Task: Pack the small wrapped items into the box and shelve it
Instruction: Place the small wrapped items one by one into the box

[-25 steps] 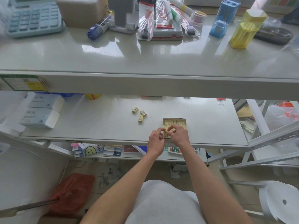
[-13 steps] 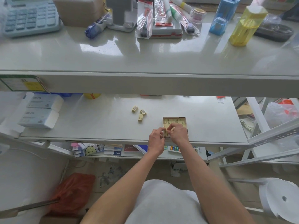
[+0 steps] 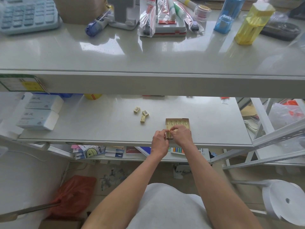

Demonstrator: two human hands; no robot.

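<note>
- Head view: a small open cardboard box (image 3: 177, 122) is sitting near the front edge of the middle shelf (image 3: 99, 126), right of centre, with rows of pale yellow wrapped items (image 3: 179, 122) lying flat inside it.
- The left hand (image 3: 159, 140) and the right hand (image 3: 181, 136) are both reaching over the near part of the box, fingers curled and fingertips meeting above its near-left corner.
- The hands are hiding what lies under those fingertips, so I cannot tell whether either one is pinching an item or the box edge.
- Three loose wrapped items (image 3: 143, 119) are lying in a small cluster on the shelf to the far left of the box, apart from it.
- Two pale blue packs (image 3: 38, 113) are sitting at the shelf's left end.
- On the top shelf, a calculator (image 3: 28, 14) is resting at far left, and a yellow container (image 3: 252, 23) is standing at far right.
</note>
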